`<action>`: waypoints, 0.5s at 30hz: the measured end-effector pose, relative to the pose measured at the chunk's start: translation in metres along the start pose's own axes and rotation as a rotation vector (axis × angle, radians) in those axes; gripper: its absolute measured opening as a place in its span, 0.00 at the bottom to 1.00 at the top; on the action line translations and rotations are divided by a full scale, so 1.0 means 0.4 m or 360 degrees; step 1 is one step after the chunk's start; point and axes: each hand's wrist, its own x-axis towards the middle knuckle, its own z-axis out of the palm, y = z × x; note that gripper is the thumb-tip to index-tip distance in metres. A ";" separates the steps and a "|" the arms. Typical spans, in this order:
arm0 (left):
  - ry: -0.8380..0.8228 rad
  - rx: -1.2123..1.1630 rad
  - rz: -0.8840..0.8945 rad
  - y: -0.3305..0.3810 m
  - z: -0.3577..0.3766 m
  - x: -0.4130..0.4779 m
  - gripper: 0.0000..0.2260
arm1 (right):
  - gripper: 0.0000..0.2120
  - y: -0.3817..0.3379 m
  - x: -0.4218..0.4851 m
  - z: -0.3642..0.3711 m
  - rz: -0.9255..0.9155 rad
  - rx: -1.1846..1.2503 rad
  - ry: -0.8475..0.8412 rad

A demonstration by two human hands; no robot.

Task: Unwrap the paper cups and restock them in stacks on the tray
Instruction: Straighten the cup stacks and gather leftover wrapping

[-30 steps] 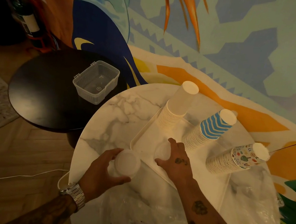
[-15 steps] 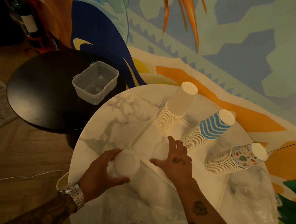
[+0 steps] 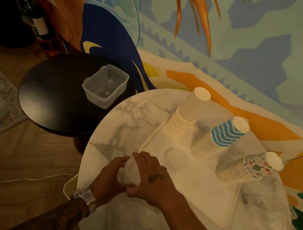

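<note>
A white tray (image 3: 196,180) lies on the round marble table (image 3: 127,115). Three upside-down cup stacks stand on it: plain white (image 3: 187,112), blue zigzag (image 3: 221,137), and colourful print (image 3: 245,167). A single white cup (image 3: 176,157) sits on the tray near its front left. At the table's front left edge, my left hand (image 3: 107,178) grips a stack of white cups (image 3: 131,172) from the left. My right hand (image 3: 152,178) curls over the same stack from the right, fingers on its top.
Crumpled clear plastic wrap (image 3: 260,216) covers the table's near and right side. A clear plastic container (image 3: 105,87) sits on a dark round side table (image 3: 52,98) to the left. A wine bottle (image 3: 36,18) stands on the floor at back left. A white cable (image 3: 13,179) crosses the floor.
My right hand let go of the single cup on the tray and came back left onto the stack in my left hand. The view shifted slightly.
</note>
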 end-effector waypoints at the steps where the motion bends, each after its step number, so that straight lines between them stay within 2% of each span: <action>1: -0.0013 0.0015 -0.0002 0.001 -0.001 0.000 0.37 | 0.45 0.000 0.001 0.003 0.0015 -0.0028 -0.0026; 10: -0.0017 0.0050 0.0090 -0.008 -0.001 0.008 0.36 | 0.44 0.013 0.013 0.017 0.0065 -0.0004 0.0046; 15: -0.0005 0.0112 0.0134 -0.007 -0.002 0.010 0.35 | 0.44 0.022 -0.001 -0.023 0.0172 0.0381 0.0122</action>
